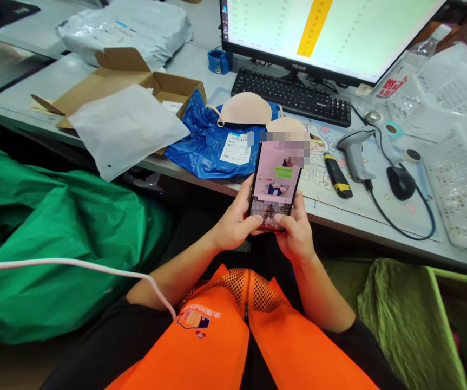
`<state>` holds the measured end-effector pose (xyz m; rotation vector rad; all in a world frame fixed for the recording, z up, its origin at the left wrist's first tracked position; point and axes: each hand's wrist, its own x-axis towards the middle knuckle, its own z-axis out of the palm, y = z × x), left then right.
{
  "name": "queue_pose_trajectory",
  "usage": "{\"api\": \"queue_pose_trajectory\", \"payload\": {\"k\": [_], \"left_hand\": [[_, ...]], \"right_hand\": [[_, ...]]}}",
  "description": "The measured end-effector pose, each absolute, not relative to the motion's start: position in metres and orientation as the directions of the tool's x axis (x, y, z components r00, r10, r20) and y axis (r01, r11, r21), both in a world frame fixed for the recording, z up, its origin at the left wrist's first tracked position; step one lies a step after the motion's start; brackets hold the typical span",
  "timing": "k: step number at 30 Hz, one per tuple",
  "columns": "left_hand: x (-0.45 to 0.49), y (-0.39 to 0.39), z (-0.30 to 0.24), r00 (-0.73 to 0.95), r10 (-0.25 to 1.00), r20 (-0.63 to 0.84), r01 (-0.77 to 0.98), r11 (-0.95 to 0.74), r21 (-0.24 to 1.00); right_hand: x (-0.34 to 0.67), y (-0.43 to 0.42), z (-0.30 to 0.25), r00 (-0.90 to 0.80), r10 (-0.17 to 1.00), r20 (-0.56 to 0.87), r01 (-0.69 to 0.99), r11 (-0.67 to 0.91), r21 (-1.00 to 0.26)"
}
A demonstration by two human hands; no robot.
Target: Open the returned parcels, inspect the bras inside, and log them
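Both of my hands hold a smartphone [276, 181] upright in front of the desk edge. Its screen shows a chat with a keyboard at the bottom. My left hand [239, 219] is closed round the phone's left side, thumb over the keys. My right hand [297, 227] grips the right side, its thumb also on the keyboard. Behind the phone, a beige bra [246, 110] lies on a crumpled blue plastic mailer [201, 143] with a white label [236, 149]. The phone's top overlaps part of the bra.
An opened cardboard box [83, 89] and a frosted bag [125, 127] lie left. A keyboard [294, 97] sits under the monitor [330, 32]. Rightward are a box cutter [337, 176], barcode scanner [357, 154], mouse [400, 183] and white baskets [462, 184]. Green cloth [63, 260] hangs below.
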<state>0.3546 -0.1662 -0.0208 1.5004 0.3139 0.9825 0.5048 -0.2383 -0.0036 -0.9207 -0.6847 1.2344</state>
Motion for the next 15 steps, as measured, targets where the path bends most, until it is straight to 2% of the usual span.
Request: {"api": "queue_pose_trajectory", "payload": {"k": [5, 10, 15], "left_hand": [[0.3545, -0.1684, -0.0215, 0.587, 0.721, 0.367, -0.369, -0.165, 0.915], [0.3545, -0.1703, -0.0212, 0.581, 0.735, 0.35, -0.369, -0.145, 0.918], [0.3551, -0.1713, -0.0204, 0.588, 0.732, 0.344, -0.361, -0.143, 0.922]], "right_hand": [[0.505, -0.2386, 0.0002, 0.179, 0.979, -0.1, -0.526, 0.009, -0.85], [0.5069, -0.24, 0.0014, 0.097, 0.995, -0.032, -0.51, 0.022, -0.86], [0.5067, -0.2426, -0.0031, 0.112, 0.994, 0.013, -0.462, 0.064, -0.885]]}}
